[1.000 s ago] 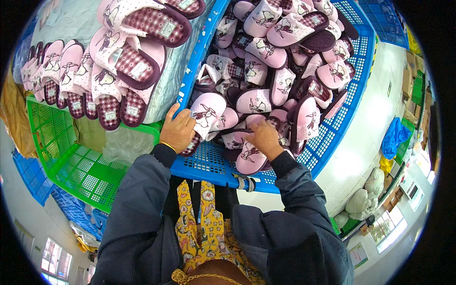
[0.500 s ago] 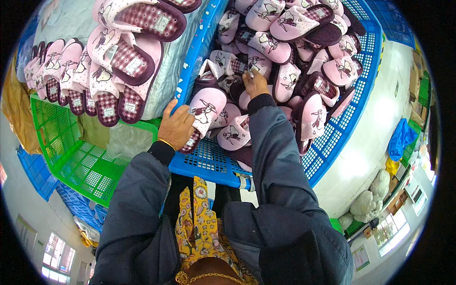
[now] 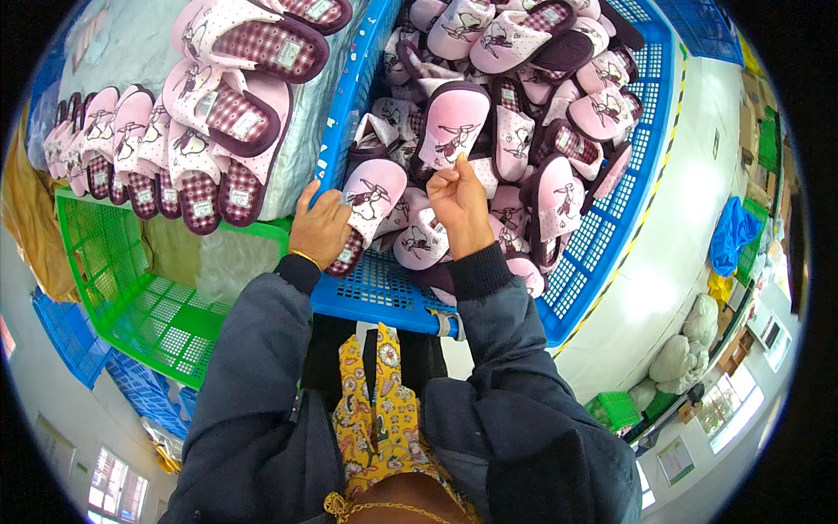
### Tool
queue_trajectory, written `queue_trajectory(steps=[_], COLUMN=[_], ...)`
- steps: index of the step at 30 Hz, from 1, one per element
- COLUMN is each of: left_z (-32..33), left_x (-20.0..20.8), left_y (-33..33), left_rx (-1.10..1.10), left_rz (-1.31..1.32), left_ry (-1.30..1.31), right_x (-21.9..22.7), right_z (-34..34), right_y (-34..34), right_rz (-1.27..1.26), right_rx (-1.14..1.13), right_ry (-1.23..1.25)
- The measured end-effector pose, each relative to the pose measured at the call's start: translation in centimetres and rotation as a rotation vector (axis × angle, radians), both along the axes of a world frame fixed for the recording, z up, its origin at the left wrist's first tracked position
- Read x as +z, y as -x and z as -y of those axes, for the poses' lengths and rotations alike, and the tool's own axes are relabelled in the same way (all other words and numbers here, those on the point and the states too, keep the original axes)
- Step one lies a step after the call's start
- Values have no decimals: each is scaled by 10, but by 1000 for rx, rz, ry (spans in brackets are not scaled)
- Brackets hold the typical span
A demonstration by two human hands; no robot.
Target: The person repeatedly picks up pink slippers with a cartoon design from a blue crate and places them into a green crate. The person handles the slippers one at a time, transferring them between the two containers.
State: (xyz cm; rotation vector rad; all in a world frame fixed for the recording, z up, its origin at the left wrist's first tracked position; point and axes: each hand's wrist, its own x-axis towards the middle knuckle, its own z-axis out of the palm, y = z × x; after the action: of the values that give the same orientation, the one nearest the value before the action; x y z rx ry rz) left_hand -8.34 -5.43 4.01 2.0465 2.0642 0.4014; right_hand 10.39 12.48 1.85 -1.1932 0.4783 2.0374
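Observation:
My left hand [image 3: 320,227] is at the near left corner of the blue crate [image 3: 384,297], fingers curled at the side of a pink slipper [image 3: 374,194] with a dark plaid insole. That slipper leans with its toe up, and part of my grip is hidden. Further in, my right hand [image 3: 460,205] pinches the lower edge of another pink slipper [image 3: 454,127], which has a cartoon print and stands toe up above the heap. Several similar slippers [image 3: 602,113] lie jumbled in the crate around it.
Left of the crate, slippers [image 3: 131,144] stand in a row on a pale plastic-covered surface, with more stacked [image 3: 236,113] beside them. Below that sits a green crate [image 3: 157,323] with clear plastic in it. A blue bag [image 3: 736,237] and white sacks [image 3: 685,358] lie at the right.
My right hand has drawn a slipper up out of the heap, toe upward, and turned palm-side toward me. The left hand stays beside its slipper.

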Motion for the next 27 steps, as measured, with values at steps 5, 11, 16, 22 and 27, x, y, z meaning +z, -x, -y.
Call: queue_trajectory(steps=[5, 11, 16, 22, 27], left_z=[-2, -6, 21, 34, 65], left_x=[1, 35, 58, 104, 147], left_y=[0, -30, -66, -56, -3], left_rx=[-7, 303, 628, 710, 793], left_rz=[-14, 145, 410, 564, 485], left_ry=[-42, -224, -250, -429, -598], right_x=[86, 109, 108, 157, 213], right_z=[16, 53, 93, 118, 135], right_y=[4, -36, -23, 1, 51], right_rz=[-80, 197, 153, -48, -86], right_rx=[-27, 11, 71, 120, 262], right_ry=[-146, -190, -32, -32, -120])
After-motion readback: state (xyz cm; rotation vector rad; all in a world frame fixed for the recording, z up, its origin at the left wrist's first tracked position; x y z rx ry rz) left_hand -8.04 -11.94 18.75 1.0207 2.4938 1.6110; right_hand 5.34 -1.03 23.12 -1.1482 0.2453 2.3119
